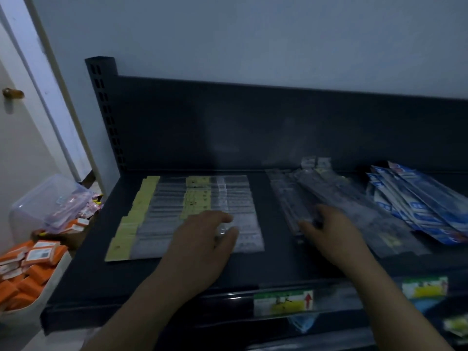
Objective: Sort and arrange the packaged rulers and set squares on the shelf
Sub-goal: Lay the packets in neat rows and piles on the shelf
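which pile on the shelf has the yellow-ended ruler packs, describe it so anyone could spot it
Start at the dark shelf and go to its left half. The yellow-ended ruler packs lie there in a neat overlapping row under the left hand; only they have pale yellow ends.

Dark shelf (83,274) carries yellow-headed rulers (177,214), clear packets (354,214), blue packets (417,206).

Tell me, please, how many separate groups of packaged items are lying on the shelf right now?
3: yellow-headed packs on the left under the left hand, clear packs in the middle by the right hand, blue packs far right, partly cut off.
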A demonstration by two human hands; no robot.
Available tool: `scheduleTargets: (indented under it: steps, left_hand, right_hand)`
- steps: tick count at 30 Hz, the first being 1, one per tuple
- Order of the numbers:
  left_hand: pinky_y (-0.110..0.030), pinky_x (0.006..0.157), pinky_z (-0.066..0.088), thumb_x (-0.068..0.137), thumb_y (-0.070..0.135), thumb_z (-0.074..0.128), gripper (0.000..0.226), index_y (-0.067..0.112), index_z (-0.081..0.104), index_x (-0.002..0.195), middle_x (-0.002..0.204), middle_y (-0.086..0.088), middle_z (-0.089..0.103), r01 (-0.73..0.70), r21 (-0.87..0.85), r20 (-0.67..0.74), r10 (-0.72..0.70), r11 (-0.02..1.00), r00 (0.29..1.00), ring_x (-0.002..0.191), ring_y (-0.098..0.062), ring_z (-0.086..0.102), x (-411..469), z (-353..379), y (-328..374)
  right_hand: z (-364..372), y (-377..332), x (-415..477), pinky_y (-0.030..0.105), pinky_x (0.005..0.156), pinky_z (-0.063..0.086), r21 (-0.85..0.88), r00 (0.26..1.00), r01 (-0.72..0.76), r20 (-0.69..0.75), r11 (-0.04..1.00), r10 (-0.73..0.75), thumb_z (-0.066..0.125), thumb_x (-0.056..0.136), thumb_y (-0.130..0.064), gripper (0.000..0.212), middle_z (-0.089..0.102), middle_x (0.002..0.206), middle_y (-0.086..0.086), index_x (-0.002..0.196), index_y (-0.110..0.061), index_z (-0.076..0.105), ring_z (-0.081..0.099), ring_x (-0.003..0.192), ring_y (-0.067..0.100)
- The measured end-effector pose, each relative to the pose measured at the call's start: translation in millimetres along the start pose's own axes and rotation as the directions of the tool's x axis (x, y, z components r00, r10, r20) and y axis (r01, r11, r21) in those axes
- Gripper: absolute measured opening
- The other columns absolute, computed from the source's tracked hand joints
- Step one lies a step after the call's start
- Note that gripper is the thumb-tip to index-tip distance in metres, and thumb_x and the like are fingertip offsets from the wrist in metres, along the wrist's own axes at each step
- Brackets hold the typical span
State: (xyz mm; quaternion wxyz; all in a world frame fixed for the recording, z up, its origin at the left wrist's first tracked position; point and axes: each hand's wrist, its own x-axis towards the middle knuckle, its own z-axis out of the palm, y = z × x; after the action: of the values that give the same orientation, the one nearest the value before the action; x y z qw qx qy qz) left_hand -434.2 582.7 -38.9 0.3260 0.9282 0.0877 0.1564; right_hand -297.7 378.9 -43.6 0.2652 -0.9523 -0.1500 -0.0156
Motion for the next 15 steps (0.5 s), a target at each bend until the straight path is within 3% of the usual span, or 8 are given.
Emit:
scheduleTargets:
  steps: [2, 4, 7, 10, 13, 15]
  left_hand:
    - [-0.024, 0.097, 0.039, 0.097, 0.041, 0.043, 0.034, 0.027, 0.057, 0.124, 0.123, 0.014, 0.055, -0.01, -0.01, 0.062, 0.011, 1.0, 0.998, 0.113, -0.007, 0.051, 12.1, 17.0, 19.4]
    - [-0.025, 0.093, 0.041, 0.099, 0.038, 0.043, 0.031, 0.022, 0.062, 0.117, 0.116, 0.009, 0.061, -0.009, -0.002, 0.096, 0.009, 1.0, 0.995, 0.109, -0.009, 0.054, 25.2, 32.3, 35.2]
    - [-0.028, 0.092, 0.045, 0.098, 0.037, 0.045, 0.031, 0.02, 0.062, 0.117, 0.116, 0.005, 0.063, 0.056, 0.003, 0.112, -0.056, 0.998, 0.992, 0.105, -0.013, 0.059, 43.2, 51.0, 48.2]
    - [-0.024, 0.088, 0.044, 0.097, 0.037, 0.048, 0.033, 0.02, 0.057, 0.124, 0.118, 0.003, 0.062, 0.127, 0.006, 0.093, -0.127, 0.992, 0.988, 0.104, -0.012, 0.058, 58.7, 66.4, 55.6]
    - [-0.023, 0.083, 0.043, 0.094, 0.041, 0.053, 0.038, 0.018, 0.054, 0.124, 0.109, 0.008, 0.059, 0.254, -0.221, 0.048, -0.249, 0.942, 0.967, 0.097, -0.009, 0.056, 73.4, 84.5, 74.9]
    - [-0.031, 0.079, 0.051, 0.091, 0.038, 0.059, 0.029, 0.013, 0.063, 0.106, 0.098, 0.004, 0.066, 0.345, -0.459, 0.079, -0.349, 0.819, 0.934, 0.087, -0.014, 0.062, 85.0, 97.3, 83.2]
  right_hand:
    - [-1.1, 8.2, 17.0, 0.031, 0.072, 0.047, -0.113, 0.998, -0.033, 0.047, 0.993, 0.039, 0.066, 0.084, -0.04, 0.043, 0.066, 0.103, 0.014, 0.106, -0.004, 0.059, 0.061, 0.091, 0.027]
    - [-4.2, 13.7, 30.9, 0.028, 0.067, 0.042, -0.098, 0.993, -0.063, 0.093, 0.993, 0.072, 0.07, 0.081, -0.038, 0.039, 0.066, 0.096, 0.01, 0.101, -0.006, 0.059, 0.061, 0.086, 0.025]
    - [-9.9, 26.1, 45.0, 0.025, 0.062, 0.042, 0.026, 0.979, -0.093, 0.184, 0.995, 0.086, 0.073, 0.08, -0.028, 0.024, 0.061, 0.081, 0.005, 0.09, -0.011, 0.06, 0.057, 0.067, 0.014]
    - [-17.7, 39.4, 50.6, 0.022, 0.048, 0.042, 0.251, 0.98, -0.08, 0.199, 0.965, 0.029, 0.064, 0.088, -0.02, 0.018, 0.056, 0.063, 0.003, 0.076, -0.008, 0.057, 0.05, 0.053, 0.01]
    - [-25.1, 41.3, 45.9, 0.022, 0.049, 0.042, 0.606, 0.973, -0.078, 0.219, 0.792, -0.071, 0.06, 0.091, -0.016, 0.015, 0.057, 0.066, 0.007, 0.078, -0.008, 0.059, 0.051, 0.056, 0.014]
    - [-26.2, 38.8, 43.2, 0.02, 0.052, 0.042, 0.712, 0.93, -0.075, 0.302, 0.699, -0.208, 0.062, 0.091, -0.017, 0.014, 0.06, 0.065, 0.002, 0.079, -0.009, 0.062, 0.053, 0.056, 0.009]
